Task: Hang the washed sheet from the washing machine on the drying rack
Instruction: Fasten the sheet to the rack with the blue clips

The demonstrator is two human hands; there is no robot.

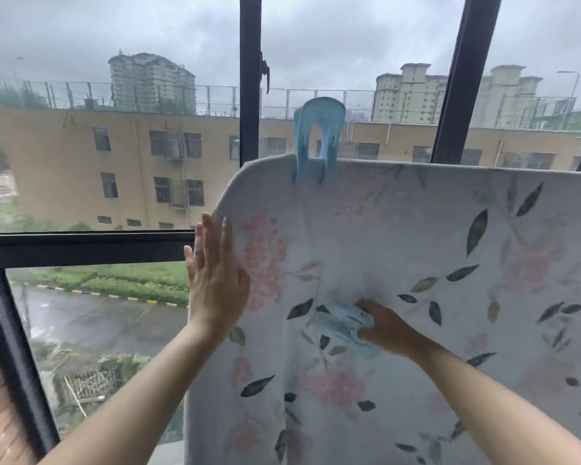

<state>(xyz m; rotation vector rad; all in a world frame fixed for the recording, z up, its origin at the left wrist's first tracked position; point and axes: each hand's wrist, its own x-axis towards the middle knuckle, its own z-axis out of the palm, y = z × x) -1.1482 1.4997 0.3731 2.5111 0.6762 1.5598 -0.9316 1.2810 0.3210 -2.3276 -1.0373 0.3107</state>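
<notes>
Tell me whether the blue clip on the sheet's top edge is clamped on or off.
Clamped on: the blue clip stands upright over the sheet's top edge, its lower ends pressed against the cloth.

Sheet (399,246): pale white-blue cloth, printed with faded pink blossoms and dark green leaves.
Pose: hung flat — draped over a straight top line, falling past the bottom of view.
Place: from centre out toward 3 and 6 o'clock; rounded corner at its 11 o'clock.
Hold: blue clip (319,142) astride the top edge, just toward 3 o'clock of that corner.
Contact: left hand (215,280) flat on the 9 o'clock edge; right hand (389,330) gripping a second blue clip (344,322) against the cloth near centre.
</notes>
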